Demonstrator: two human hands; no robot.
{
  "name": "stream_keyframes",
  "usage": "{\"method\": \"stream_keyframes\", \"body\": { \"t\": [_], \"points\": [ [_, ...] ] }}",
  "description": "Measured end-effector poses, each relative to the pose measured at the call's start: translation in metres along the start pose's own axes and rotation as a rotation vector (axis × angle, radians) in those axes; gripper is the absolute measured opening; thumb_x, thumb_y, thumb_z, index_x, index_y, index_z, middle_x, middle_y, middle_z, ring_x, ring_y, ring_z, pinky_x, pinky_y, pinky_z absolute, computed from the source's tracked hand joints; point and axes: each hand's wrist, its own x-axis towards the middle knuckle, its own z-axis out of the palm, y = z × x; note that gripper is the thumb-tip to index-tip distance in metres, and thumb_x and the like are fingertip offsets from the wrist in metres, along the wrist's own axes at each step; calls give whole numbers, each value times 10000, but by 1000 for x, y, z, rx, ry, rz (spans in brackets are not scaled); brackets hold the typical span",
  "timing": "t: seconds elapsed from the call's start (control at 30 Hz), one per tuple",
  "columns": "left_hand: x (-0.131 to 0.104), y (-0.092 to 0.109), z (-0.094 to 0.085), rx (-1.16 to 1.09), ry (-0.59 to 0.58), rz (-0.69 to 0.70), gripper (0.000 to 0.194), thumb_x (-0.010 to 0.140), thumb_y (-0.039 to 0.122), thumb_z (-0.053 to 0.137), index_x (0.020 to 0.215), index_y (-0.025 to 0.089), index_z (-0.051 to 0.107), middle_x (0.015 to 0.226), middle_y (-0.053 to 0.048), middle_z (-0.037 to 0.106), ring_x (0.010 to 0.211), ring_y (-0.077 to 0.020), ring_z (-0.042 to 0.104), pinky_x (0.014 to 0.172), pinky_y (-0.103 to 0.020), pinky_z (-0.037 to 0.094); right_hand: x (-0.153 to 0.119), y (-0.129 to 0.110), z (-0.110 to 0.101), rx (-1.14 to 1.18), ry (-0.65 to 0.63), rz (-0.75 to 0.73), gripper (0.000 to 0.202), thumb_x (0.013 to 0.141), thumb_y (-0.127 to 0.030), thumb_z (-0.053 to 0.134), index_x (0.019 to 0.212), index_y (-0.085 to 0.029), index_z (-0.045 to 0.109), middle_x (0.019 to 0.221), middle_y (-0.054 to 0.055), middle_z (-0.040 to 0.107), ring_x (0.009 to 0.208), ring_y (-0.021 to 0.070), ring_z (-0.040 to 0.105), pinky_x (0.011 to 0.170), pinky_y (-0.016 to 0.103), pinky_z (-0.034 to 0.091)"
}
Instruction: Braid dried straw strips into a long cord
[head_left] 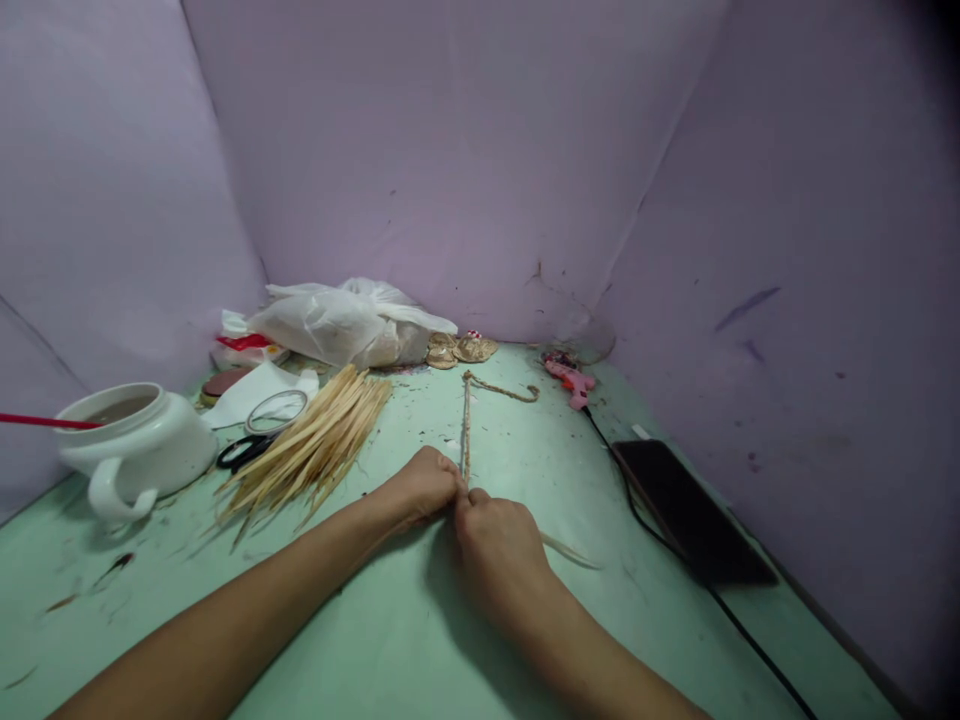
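Note:
A thin braided straw cord (467, 425) runs from my fingers away from me along the green table (360, 640), then bends right into a small hook. My left hand (431, 483) is closed on the cord's near end. Right beside it, fingertips touching, my right hand (501, 540) is closed too. A pale loose strip (570, 551) sticks out to the right from under my right hand. The pinched ends are hidden by my fingers. Left of my hands lies a fanned bundle of dry straw strips (315, 440).
At left stand a white pot (150, 440) with a red stick, black-handled scissors (244, 453) and a tape roll (276, 411). A plastic bag (345, 325) and woven pieces (461, 348) lie at the back. Rightward are a pink glue gun (574, 382), its cable and a dark phone (690, 510).

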Motion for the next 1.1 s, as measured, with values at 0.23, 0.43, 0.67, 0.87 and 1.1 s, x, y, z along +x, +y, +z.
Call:
{"method": "stream_keyframes", "body": {
  "t": [0.23,0.43,0.67,0.87,1.1],
  "points": [
    [0,-1,-11,12,-113,86,125,570,187,482,469,164,412,293,80,270,247,-36,187,303,-193,108,19,50,-7,629,340,226,320,770,-357,400,716,-142,630,616,42,605,540,114,498,477,208,305],
    [5,-6,-11,34,-130,144,130,582,231,478,498,165,404,349,81,274,288,-26,173,326,-194,96,36,48,14,1276,-139,266,152,685,-196,444,603,-119,547,445,-22,453,386,56,356,399,189,241],
    [2,-4,-13,295,-115,236,113,570,199,437,484,138,478,366,52,318,337,-42,235,367,-201,154,37,48,17,1147,-92,258,187,647,-203,495,478,-126,507,379,-51,355,367,35,230,391,208,149],
    [2,0,-24,460,-135,164,203,577,241,430,554,117,590,421,1,467,333,-60,295,357,-206,202,40,52,25,1165,-98,242,180,630,-235,535,490,-122,545,395,-39,412,377,40,246,399,209,164],
    [2,12,-71,549,-118,97,194,547,236,504,644,124,630,526,-22,573,400,-74,372,408,-204,266,38,49,20,1244,-117,265,165,639,-214,538,504,-120,549,344,-58,342,350,38,211,388,217,132]
  ]
}}
